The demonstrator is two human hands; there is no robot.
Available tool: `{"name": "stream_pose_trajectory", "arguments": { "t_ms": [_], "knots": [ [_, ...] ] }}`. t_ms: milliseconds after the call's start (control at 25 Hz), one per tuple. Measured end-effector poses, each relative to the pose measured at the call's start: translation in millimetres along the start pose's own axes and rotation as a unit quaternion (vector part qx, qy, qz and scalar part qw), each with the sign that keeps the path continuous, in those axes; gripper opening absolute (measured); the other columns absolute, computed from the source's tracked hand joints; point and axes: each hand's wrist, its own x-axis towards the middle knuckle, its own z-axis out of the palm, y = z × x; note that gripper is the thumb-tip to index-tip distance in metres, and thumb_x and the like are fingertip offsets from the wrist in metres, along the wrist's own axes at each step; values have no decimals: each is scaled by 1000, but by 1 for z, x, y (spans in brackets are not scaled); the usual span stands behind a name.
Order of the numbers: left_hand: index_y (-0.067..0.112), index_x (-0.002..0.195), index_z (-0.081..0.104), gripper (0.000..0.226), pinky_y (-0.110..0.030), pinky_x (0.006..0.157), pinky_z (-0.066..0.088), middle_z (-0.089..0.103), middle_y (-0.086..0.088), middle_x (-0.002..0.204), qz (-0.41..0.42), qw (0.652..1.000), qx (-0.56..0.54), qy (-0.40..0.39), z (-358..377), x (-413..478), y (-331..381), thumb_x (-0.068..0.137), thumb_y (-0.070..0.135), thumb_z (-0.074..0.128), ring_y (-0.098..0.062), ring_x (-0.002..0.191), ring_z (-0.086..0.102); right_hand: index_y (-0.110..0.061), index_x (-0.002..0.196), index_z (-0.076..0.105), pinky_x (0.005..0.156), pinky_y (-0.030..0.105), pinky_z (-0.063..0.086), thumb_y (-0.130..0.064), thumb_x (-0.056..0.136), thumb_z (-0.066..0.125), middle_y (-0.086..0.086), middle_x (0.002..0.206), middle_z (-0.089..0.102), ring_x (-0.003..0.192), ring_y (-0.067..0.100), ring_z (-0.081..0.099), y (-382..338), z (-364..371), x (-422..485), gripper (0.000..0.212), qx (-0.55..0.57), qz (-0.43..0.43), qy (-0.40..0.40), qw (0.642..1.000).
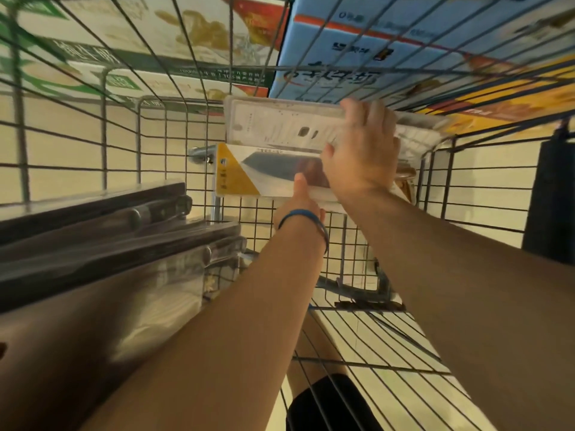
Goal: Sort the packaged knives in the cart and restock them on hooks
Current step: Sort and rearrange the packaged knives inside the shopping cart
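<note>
Both arms reach into a wire cart (77,144). My left hand (300,203) holds the near edge of a packaged cleaver with a yellow card (249,172), thumb on top. My right hand (362,150) grips a clear-packaged knife (273,126) lying just behind and above the cleaver pack, fingers curled over its far edge. More packaged knives with dark handles (149,219) are stacked at the left of the cart, close to the camera and blurred.
Stacked cartons (357,48) show through the cart's far wire wall, green-and-white ones at left, blue and orange ones at right. A dark upright object (550,194) stands outside the cart at right. Pale floor shows under the wire bottom (373,337).
</note>
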Motion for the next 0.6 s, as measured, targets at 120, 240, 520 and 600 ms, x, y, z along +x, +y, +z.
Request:
{"name": "stream_pose_trajectory", "arguments": {
  "t_ms": [120, 240, 520, 600],
  "knots": [
    [10, 98, 61, 57, -22, 56, 53, 66, 0, 80, 14, 1000, 10, 10, 0, -5, 1, 73, 58, 76, -10, 66, 64, -23, 132, 53, 90, 41, 46, -22, 82, 77, 12, 131, 50, 124, 32, 46, 2, 0, 3, 55, -32, -11, 9, 999],
    [11, 101, 62, 53, -22, 57, 55, 69, -1, 95, 32, 999, 30, 0, -2, -5, -3, 76, 56, 75, -10, 73, 65, -22, 119, 57, 89, 38, 44, -23, 87, 72, 9, 126, 51, 118, 28, 49, 10, -2, 4, 35, -26, -50, 6, 998],
    [6, 120, 57, 51, -31, 80, 61, 71, -11, 102, 79, 991, -43, -99, -2, -1, 4, 86, 42, 71, -17, 91, 72, -27, 140, 56, 92, 40, 38, -13, 95, 59, 7, 131, 49, 124, 31, 41, 11, -16, 7, 46, -38, -126, -71, 989],
    [8, 128, 56, 47, -38, 88, 58, 71, -14, 114, 104, 988, -47, -103, 4, 2, 8, 93, 39, 65, -21, 96, 70, -29, 140, 58, 89, 40, 39, -9, 91, 62, 8, 128, 51, 122, 32, 43, 6, -23, -2, 53, 1, -106, -34, 994]
  ]
}}
